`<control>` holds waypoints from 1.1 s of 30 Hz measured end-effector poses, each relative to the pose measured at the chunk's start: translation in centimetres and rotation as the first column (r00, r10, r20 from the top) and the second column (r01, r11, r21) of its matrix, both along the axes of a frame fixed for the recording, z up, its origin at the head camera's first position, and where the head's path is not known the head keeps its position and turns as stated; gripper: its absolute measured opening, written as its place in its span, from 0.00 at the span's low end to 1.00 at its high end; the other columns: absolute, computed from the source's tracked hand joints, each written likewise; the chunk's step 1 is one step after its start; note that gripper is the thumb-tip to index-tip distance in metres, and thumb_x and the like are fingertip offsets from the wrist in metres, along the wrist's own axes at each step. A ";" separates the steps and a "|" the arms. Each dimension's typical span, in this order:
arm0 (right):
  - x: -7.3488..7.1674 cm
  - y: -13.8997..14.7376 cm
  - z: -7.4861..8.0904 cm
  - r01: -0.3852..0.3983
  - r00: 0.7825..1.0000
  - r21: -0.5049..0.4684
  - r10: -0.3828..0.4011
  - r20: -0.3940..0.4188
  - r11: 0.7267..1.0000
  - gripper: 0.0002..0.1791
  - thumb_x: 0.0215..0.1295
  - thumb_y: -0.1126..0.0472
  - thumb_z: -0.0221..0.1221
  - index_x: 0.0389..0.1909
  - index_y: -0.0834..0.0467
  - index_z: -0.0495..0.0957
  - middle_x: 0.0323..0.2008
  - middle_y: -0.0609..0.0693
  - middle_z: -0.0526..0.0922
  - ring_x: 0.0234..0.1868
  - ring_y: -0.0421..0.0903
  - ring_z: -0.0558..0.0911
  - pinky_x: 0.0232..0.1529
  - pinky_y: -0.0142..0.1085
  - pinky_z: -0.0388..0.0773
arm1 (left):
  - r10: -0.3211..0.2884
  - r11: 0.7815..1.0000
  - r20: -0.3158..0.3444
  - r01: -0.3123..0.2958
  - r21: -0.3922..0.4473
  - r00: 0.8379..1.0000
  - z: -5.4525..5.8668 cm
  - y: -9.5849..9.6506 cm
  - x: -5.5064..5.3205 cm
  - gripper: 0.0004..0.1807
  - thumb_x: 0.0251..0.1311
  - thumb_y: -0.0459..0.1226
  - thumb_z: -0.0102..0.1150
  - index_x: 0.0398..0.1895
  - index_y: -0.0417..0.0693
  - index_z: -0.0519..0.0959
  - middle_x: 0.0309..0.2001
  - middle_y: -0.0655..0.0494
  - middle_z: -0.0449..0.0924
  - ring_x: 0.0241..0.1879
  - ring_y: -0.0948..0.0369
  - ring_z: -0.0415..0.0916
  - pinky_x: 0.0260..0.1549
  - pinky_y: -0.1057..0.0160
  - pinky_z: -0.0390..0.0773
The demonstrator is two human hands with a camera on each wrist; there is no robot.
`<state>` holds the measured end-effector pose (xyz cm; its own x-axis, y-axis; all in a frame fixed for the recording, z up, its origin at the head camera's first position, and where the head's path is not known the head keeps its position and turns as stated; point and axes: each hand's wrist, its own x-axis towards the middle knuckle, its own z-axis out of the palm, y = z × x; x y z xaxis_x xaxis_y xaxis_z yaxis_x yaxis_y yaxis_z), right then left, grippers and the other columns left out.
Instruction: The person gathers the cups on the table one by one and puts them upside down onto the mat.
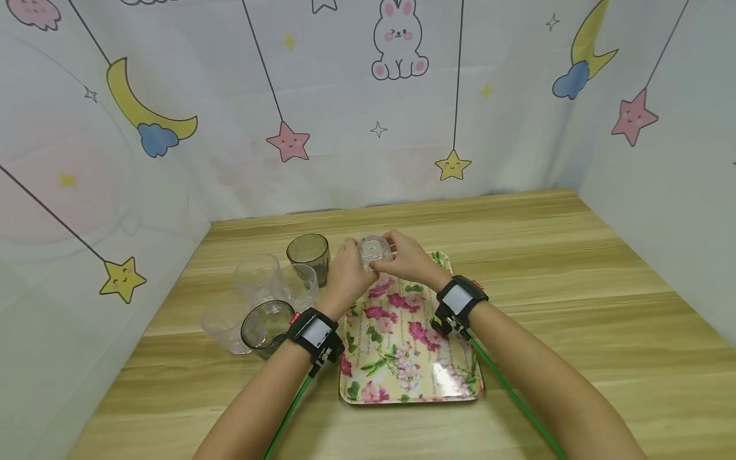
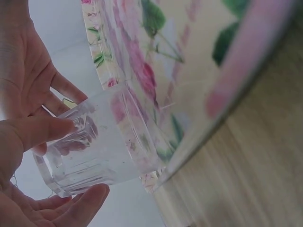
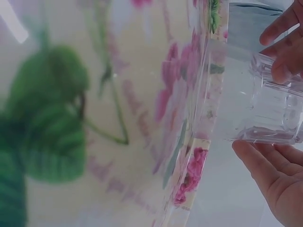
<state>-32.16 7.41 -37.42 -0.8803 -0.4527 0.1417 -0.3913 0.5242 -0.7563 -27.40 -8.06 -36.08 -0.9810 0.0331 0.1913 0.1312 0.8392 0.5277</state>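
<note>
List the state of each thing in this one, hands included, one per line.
Held clear glass, upside down, base up
Left hand, curled round that glass
Right hand, gripping the same glass
Floral tray, flat on the table, patterned side up
Rear smoky glass, upright
Front smoky glass, upright
Three other clear glasses, upright, grouped left of the tray

My feed shows me a wood-grain surface, a pale far wall printed with a rabbit, and a left wall bearing a yellow star.
</note>
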 end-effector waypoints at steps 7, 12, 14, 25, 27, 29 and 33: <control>-0.2 -0.5 -0.1 -0.013 1.000 0.007 0.013 -0.015 1.000 0.33 0.60 0.49 0.63 0.62 0.59 0.65 0.55 0.56 0.76 0.59 0.53 0.76 0.52 0.43 0.81 | 0.015 1.000 0.025 -0.015 -0.006 1.000 0.3 -0.4 0.0 0.36 0.56 0.41 0.65 0.64 0.35 0.61 0.56 0.37 0.73 0.47 0.45 0.78 0.43 0.51 0.82; 0.0 -0.6 0.2 -0.013 1.000 -0.001 0.013 -0.004 1.000 0.33 0.61 0.50 0.63 0.62 0.60 0.65 0.56 0.57 0.75 0.59 0.54 0.75 0.53 0.44 0.80 | 0.014 0.999 0.024 -0.013 -0.037 1.000 0.3 -0.4 -0.1 0.35 0.58 0.42 0.64 0.63 0.33 0.61 0.53 0.36 0.74 0.45 0.45 0.78 0.41 0.52 0.82; 0.1 -0.6 0.2 -0.017 1.000 -0.006 0.017 0.000 1.000 0.33 0.61 0.50 0.63 0.62 0.60 0.65 0.56 0.58 0.75 0.59 0.54 0.75 0.53 0.45 0.80 | 0.014 0.999 0.022 -0.013 -0.051 1.000 0.2 -0.4 -0.1 0.35 0.58 0.42 0.64 0.63 0.33 0.61 0.52 0.37 0.74 0.44 0.45 0.79 0.40 0.52 0.82; 0.2 -0.3 0.3 -0.020 1.000 -0.005 0.020 0.016 1.000 0.44 0.62 0.47 0.61 0.72 0.61 0.54 0.66 0.61 0.67 0.67 0.57 0.69 0.63 0.50 0.74 | 0.045 0.993 0.022 -0.043 -0.109 0.999 0.7 -0.2 0.4 0.46 0.55 0.45 0.67 0.71 0.35 0.55 0.64 0.33 0.65 0.62 0.40 0.67 0.54 0.44 0.77; 0.4 -0.1 0.3 -0.019 1.000 -0.008 0.019 -0.003 1.000 0.46 0.62 0.47 0.61 0.74 0.61 0.50 0.69 0.62 0.63 0.69 0.58 0.66 0.65 0.52 0.72 | 0.045 0.993 0.022 -0.042 -0.112 0.999 0.8 -0.1 0.7 0.48 0.54 0.46 0.68 0.72 0.37 0.54 0.65 0.34 0.63 0.64 0.40 0.64 0.56 0.43 0.76; 0.6 0.0 0.5 -0.021 0.999 -0.016 0.020 -0.034 1.000 0.46 0.63 0.47 0.61 0.74 0.61 0.50 0.70 0.63 0.62 0.70 0.59 0.65 0.66 0.53 0.69 | 0.034 0.994 0.024 -0.031 -0.101 0.999 1.1 -0.1 1.1 0.49 0.53 0.46 0.69 0.73 0.38 0.54 0.66 0.35 0.62 0.65 0.40 0.63 0.59 0.43 0.74; 1.3 0.4 1.0 -0.020 0.996 -0.053 0.015 -0.090 0.998 0.44 0.63 0.48 0.61 0.73 0.61 0.51 0.70 0.63 0.61 0.71 0.59 0.63 0.68 0.54 0.67 | -0.015 0.997 -0.015 0.014 -0.078 1.000 1.9 -0.3 2.8 0.48 0.54 0.47 0.68 0.73 0.39 0.53 0.68 0.37 0.61 0.67 0.41 0.61 0.62 0.44 0.71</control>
<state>-30.86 7.81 -36.38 -0.8552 -0.4572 0.2441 -0.4672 0.4763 -0.7449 -24.62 -8.31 -34.15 -0.9772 0.0630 0.2027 0.1516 0.8755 0.4588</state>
